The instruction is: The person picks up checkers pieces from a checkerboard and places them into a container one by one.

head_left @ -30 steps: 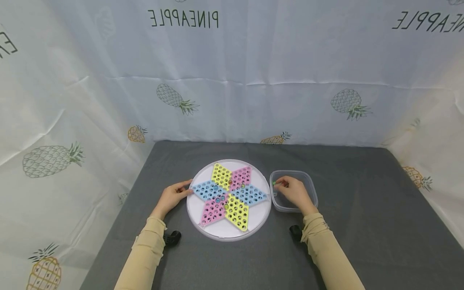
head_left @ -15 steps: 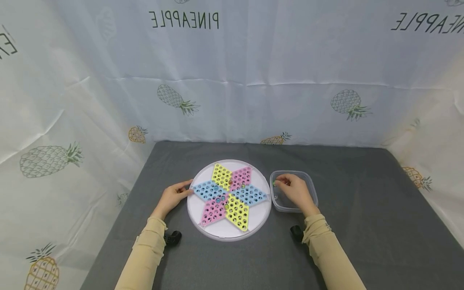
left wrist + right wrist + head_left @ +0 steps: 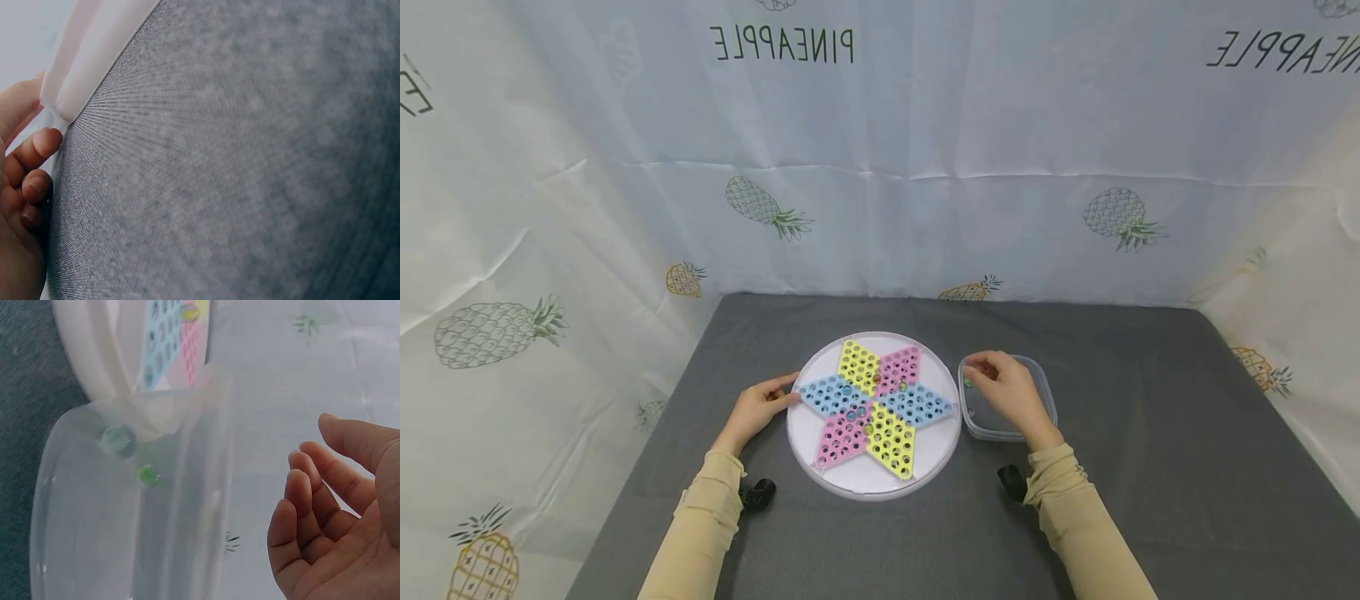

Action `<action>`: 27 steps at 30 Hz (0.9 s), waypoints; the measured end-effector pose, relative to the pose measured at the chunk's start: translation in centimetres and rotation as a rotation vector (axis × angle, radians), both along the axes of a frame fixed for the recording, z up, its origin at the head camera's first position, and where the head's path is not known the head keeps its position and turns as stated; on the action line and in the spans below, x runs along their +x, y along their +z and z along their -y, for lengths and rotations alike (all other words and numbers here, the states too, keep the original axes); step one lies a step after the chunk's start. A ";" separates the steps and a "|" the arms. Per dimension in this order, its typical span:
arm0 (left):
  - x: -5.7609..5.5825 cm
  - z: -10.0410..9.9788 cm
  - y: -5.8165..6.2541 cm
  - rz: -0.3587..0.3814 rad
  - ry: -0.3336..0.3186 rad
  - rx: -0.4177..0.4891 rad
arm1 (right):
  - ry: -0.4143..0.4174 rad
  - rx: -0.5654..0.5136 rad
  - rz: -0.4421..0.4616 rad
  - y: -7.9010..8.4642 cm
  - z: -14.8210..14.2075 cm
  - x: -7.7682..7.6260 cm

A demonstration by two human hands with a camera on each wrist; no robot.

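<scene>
A round white Chinese checkers board point(image 3: 936, 446) lies on the table, its star of pink, yellow and blue sections holding several glass marbles near the middle. My left hand point(image 3: 756, 412) holds the board's left rim; the left wrist view has the thumb point(image 3: 22, 103) against the rim and the other fingers curled beside it. Over the clear plastic container point(image 3: 1054, 404) to the right is my right hand point(image 3: 1011, 392). Its fingers point(image 3: 299, 490) are loosely bent and the thumb stands apart, with nothing between them. Inside the container are a green marble point(image 3: 149, 475) and a clear one point(image 3: 119, 441).
The dark grey tablecloth point(image 3: 1150, 442) spreads around the board. A white curtain point(image 3: 880, 225) printed with pineapples hangs behind and at the sides. Black wrist devices point(image 3: 758, 494) sit under both forearms. The container stands close against the board's right edge.
My right hand has risen slightly and shifted away from the viewer over the container. The green marble, earlier by its fingertips, is now apart from them. My left hand keeps its place.
</scene>
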State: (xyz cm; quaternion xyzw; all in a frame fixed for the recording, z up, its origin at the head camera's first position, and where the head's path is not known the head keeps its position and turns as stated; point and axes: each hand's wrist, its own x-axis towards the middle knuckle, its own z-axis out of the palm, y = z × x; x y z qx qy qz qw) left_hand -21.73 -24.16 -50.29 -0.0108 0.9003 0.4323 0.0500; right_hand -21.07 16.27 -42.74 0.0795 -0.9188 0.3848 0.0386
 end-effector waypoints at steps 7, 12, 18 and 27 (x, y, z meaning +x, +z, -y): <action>0.0 0.0 0.0 -0.006 0.001 0.000 | 0.023 -0.018 -0.036 0.8 0.7 0.4; -0.1 -0.1 -0.1 -0.011 -0.001 -0.004 | 0.035 -0.026 -0.044 1.0 1.1 0.6; -0.1 0.0 -0.1 -0.005 0.003 -0.002 | 0.048 -0.038 -0.047 1.2 1.6 0.9; 0.0 -0.1 0.0 -0.013 -0.002 0.005 | 0.082 -0.032 -0.075 1.3 2.6 1.1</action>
